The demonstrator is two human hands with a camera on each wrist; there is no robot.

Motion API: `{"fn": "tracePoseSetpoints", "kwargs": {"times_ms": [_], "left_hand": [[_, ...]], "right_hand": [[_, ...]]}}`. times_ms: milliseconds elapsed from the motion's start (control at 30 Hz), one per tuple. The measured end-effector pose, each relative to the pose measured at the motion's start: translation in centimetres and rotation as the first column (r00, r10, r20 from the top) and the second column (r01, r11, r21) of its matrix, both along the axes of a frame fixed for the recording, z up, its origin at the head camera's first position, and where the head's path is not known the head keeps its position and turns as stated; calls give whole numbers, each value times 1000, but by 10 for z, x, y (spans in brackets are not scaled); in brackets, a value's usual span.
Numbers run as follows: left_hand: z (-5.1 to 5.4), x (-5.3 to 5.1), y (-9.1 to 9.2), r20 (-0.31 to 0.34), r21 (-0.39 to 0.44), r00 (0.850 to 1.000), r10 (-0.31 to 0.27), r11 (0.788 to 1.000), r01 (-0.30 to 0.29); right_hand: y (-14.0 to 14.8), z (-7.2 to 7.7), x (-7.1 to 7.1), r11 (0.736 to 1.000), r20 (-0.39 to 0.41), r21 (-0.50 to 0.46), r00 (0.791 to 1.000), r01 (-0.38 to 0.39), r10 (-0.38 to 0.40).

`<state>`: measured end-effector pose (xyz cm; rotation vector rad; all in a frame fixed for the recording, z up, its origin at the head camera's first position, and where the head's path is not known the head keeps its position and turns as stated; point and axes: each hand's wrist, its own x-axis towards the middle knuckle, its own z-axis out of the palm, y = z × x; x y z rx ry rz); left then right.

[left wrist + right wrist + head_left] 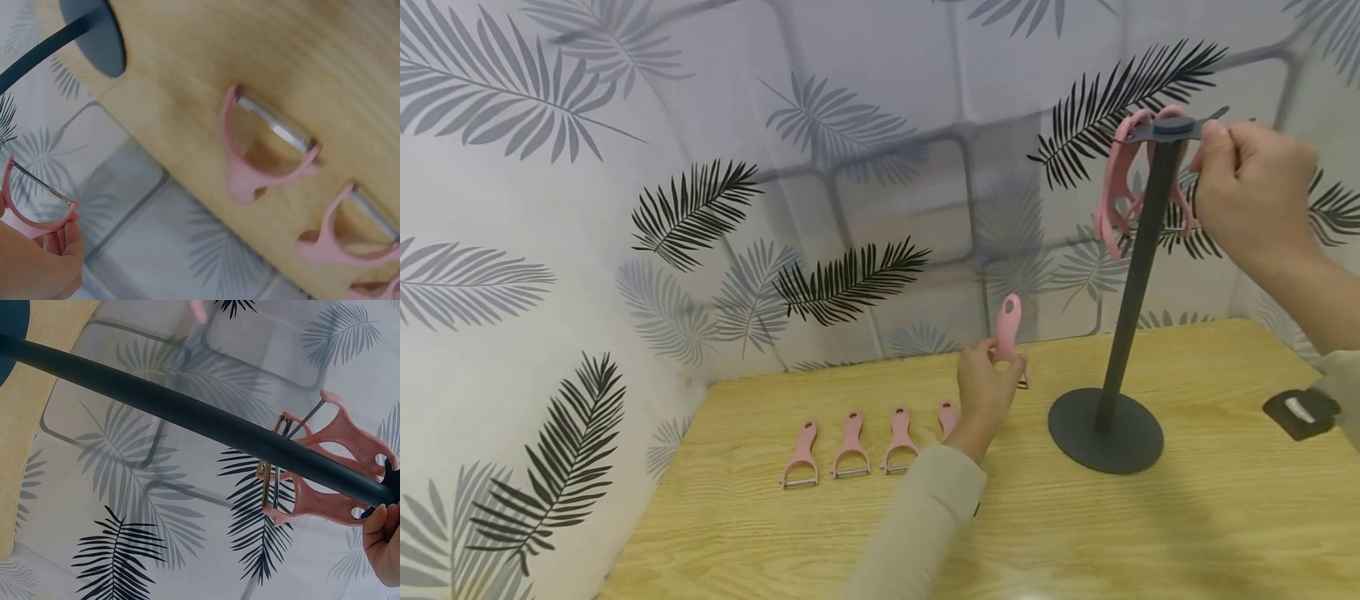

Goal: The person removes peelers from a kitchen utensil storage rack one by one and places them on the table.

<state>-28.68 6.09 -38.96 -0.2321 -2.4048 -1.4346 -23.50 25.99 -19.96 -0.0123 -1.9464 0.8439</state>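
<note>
My left hand [988,392] pinches a pink Y-shaped peeler [1009,323] and holds it handle up, left of a dark stand [1138,275]. In the left wrist view the held peeler's [47,226] blade end shows beside the fingers. My right hand [1255,187] grips the end of a hook arm at the stand's top. Several pink peelers [1117,183] hang from the stand's other arms, blades down; in the right wrist view these peelers [328,503] lie on both sides of the pole. On the table is a row of several more peelers [852,442].
The stand's round base [1105,450] rests on the wood-grain table [737,533]. Behind it rises a wall covering [880,75] with a leaf pattern. A dark object with a pale patch [1300,412] is beside my right sleeve.
</note>
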Motion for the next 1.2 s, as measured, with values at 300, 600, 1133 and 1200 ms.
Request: {"fn": "tracePoseSetpoints", "kwargs": {"times_ms": [300, 600, 1133, 1200], "left_hand": [[-35, 8, 6, 120, -161, 988, 93, 984, -73], [-55, 13, 11, 218, -295, 952, 214, 944, -145], [-72, 15, 20, 250, -461, 913, 322, 869, -180], [-72, 15, 21, 249, -479, 910, 331, 859, -181]], "right_hand": [[0, 0, -1, 1000, -18, -2, 1000, -14, 14], [1, -1, 0, 1000, -31, -6, 999, -24, 24], [2, -1, -1, 998, -55, -42, 998, -43, 41], [3, -2, -1, 998, -67, -39, 997, -40, 37]]}}
